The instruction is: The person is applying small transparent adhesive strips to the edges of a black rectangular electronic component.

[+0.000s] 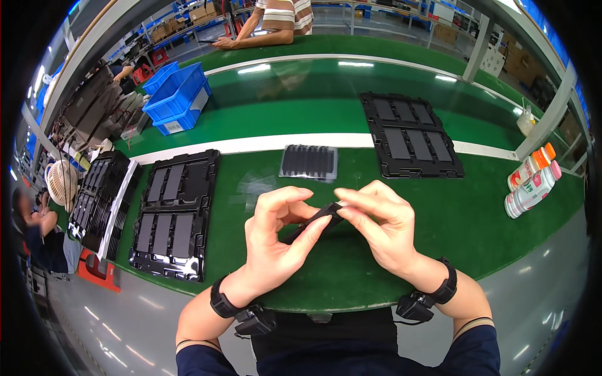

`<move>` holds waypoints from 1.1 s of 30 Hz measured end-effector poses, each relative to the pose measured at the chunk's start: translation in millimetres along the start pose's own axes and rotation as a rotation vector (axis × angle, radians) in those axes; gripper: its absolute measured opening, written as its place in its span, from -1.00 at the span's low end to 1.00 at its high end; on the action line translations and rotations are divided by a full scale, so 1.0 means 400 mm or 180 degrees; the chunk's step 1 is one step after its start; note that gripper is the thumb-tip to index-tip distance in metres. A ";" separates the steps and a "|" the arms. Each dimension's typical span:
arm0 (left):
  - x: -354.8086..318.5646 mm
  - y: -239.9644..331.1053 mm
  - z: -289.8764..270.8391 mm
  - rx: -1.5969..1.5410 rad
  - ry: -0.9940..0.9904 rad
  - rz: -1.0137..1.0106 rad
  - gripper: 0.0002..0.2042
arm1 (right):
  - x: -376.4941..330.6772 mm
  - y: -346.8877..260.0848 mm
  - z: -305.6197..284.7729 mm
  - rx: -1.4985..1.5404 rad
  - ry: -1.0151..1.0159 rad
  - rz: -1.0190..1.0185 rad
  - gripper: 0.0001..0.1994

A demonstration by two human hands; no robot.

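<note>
While the green workbench (476,219) carries a black moulded tray (174,213) toward its left edge and a second black tray (411,135) toward its far right, a small flat pack of dark strips (308,161) lies mid-bench. Over the near edge, the left hand (276,241) and right hand (382,225) each pinch one end of a thin black strip (313,220), fingers closed on it.

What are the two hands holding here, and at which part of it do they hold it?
Both hands hold one flat black strip. The left hand pinches its lower left end, and the right hand pinches its upper right end.
</note>
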State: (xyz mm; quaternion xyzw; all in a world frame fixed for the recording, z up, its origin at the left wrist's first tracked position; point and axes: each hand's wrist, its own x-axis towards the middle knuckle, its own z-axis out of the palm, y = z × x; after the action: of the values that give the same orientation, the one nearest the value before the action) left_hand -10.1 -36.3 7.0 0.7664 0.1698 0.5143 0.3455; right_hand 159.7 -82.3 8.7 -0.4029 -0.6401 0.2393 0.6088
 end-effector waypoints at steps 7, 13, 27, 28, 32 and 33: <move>0.000 0.009 0.009 0.0004 0.0075 -0.0002 -0.56 | -0.004 0.008 -0.008 0.0050 -0.0126 -0.0152 -0.68; 0.002 0.008 0.009 0.0014 0.0237 -0.0035 -0.59 | 0.000 0.007 -0.013 -0.0078 -0.0377 0.0056 -0.67; 0.026 -0.030 0.028 0.1550 0.0271 0.1319 -0.47 | -0.029 -0.027 0.017 0.2189 -0.0394 0.2120 -0.67; 0.023 -0.029 0.034 0.1637 0.0138 0.1302 -0.46 | -0.030 -0.018 0.017 0.2070 -0.0339 0.1981 -0.70; 0.033 0.001 0.030 0.1862 -0.0344 0.0859 -0.33 | 0.000 0.022 -0.006 0.1658 0.0191 0.1645 -0.77; 0.037 -0.003 0.024 0.1681 -0.0058 0.0785 -0.32 | 0.013 0.021 -0.018 0.1531 0.0096 0.1491 -0.79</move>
State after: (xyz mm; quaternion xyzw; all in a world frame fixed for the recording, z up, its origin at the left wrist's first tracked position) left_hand 4.8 -29.7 13.7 0.8493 0.2002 0.4834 0.0704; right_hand 168.8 -74.8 6.1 -0.3873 -0.4463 0.5109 0.6243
